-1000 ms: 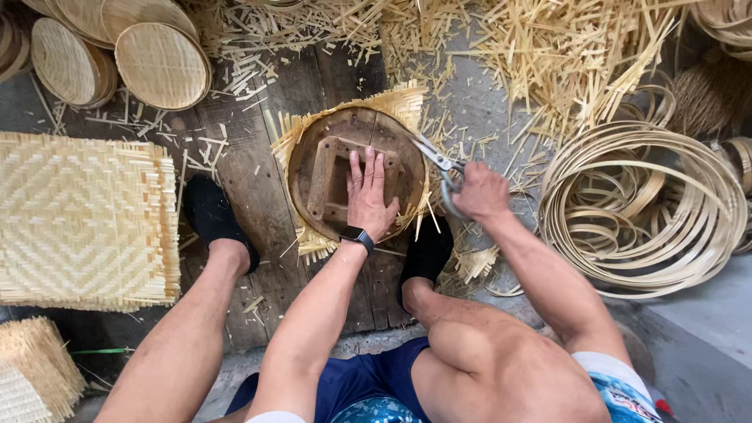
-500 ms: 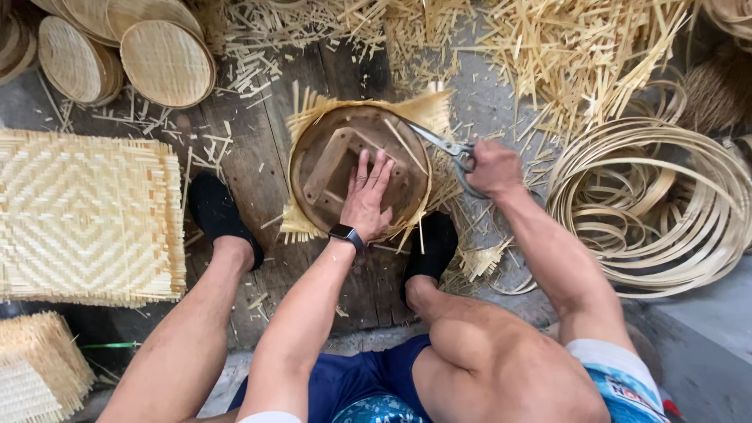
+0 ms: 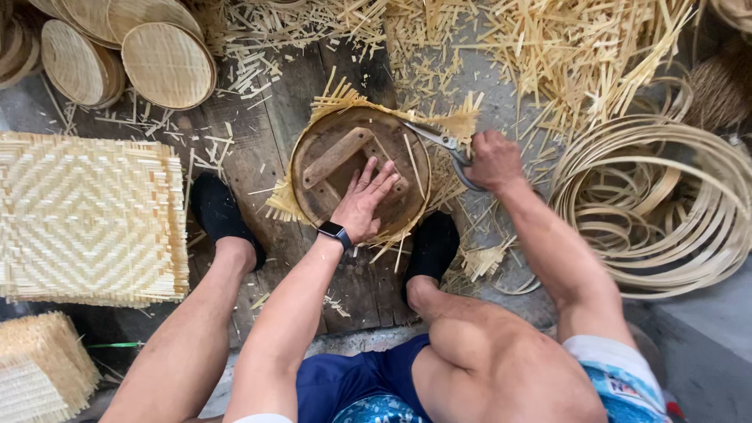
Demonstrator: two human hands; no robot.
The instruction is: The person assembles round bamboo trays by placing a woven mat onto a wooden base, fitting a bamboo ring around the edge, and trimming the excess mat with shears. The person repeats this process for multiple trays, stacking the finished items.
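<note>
Round wooden mould (image 3: 345, 160) has turned under the flat left hand (image 3: 364, 200), right hand (image 3: 492, 160) clamped on metal shears (image 3: 439, 141), probably mid-snip on woven bamboo mat (image 3: 454, 124).

The woven mat (image 3: 450, 125) under the round wooden form (image 3: 345, 168) is mostly hidden; only its frayed corners stick out around the form. The left hand (image 3: 364, 200) lies flat on the form and covers part of its wooden crosspiece. The handles of the scissors (image 3: 442, 142) are lost inside the right hand (image 3: 492, 160) (only the blades show, reaching toward the form). Far to the left of the left hand, the stack of round woven trays (image 3: 117, 51) is cut off by the top edge. To the right of the right hand, the bamboo hoops (image 3: 658, 204) run past the right edge.
</note>
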